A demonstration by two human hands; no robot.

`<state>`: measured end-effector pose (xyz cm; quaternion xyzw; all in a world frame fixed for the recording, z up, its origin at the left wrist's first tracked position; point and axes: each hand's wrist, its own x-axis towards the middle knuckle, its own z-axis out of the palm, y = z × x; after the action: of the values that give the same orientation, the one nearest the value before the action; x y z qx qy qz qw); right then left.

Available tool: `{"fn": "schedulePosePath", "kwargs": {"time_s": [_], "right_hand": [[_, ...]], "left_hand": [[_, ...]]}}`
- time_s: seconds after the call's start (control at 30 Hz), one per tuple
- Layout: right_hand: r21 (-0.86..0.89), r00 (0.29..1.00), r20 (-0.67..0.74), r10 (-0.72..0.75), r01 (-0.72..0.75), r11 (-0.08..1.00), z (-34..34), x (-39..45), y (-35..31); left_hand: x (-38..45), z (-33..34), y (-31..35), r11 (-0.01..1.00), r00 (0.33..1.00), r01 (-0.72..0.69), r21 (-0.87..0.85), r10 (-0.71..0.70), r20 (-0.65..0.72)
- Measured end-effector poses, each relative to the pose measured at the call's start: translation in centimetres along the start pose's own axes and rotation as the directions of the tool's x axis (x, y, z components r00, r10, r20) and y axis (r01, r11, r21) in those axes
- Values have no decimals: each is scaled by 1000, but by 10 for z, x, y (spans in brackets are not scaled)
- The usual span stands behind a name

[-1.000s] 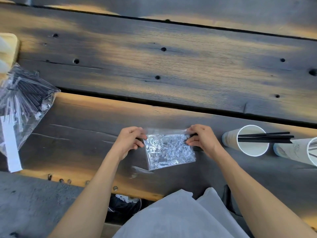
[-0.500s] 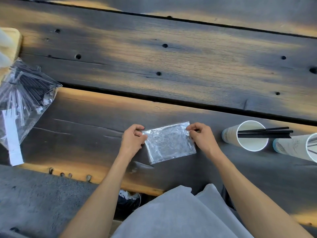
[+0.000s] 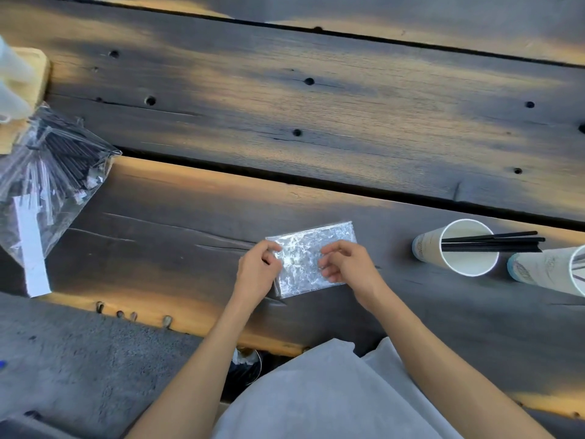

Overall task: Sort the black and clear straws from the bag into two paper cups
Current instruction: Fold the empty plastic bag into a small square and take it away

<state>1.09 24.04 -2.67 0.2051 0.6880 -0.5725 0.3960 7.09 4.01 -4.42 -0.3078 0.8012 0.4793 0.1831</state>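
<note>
Two dark weathered planks form the surface (image 3: 316, 106). Far left on it lies a large clear bag (image 3: 47, 172) holding mixed black and clear straws, with a white strip along its near side. Right side: one paper cup (image 3: 456, 248) with black straws (image 3: 493, 242) leaning out of it; second paper cup (image 3: 550, 269) just beside it, cut off by the frame edge. Centre: small crinkled clear bag (image 3: 305, 264) flat on the surface. Left hand (image 3: 258, 270) grip pinching its left edge. Right hand (image 3: 346, 264) over its right half, fingers curled; contact cannot be told.
</note>
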Motion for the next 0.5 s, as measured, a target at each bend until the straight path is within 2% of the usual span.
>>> {"fn": "schedulePosePath", "kwargs": {"time_s": [0.13,0.27,0.3,0.37,0.43,0.5], "right_hand": [[71,983,-132,127,-119,990,-4,5,11],[63,982,-162,95,-86,994,-15,0,7],[5,973,-223,58,-58,998,-18,0,7],[-275,925,-371,-80,-27,961,-25,3,8],[-533,911,-370,-184,-46,845,-29,4,11],[-588,941,-302,-153,-58,807,-29,6,15]], "left_hand": [[-8,5,-4,999,997,30,39,-27,-69],[-12,9,-2,987,979,120,105,-100,-175],[-14,12,-2,982,972,151,111,-127,-197],[-18,16,-2,975,958,199,98,-173,-227],[-21,20,0,967,943,249,57,-229,-242],[-23,24,0,953,923,303,15,-290,-253]]}}
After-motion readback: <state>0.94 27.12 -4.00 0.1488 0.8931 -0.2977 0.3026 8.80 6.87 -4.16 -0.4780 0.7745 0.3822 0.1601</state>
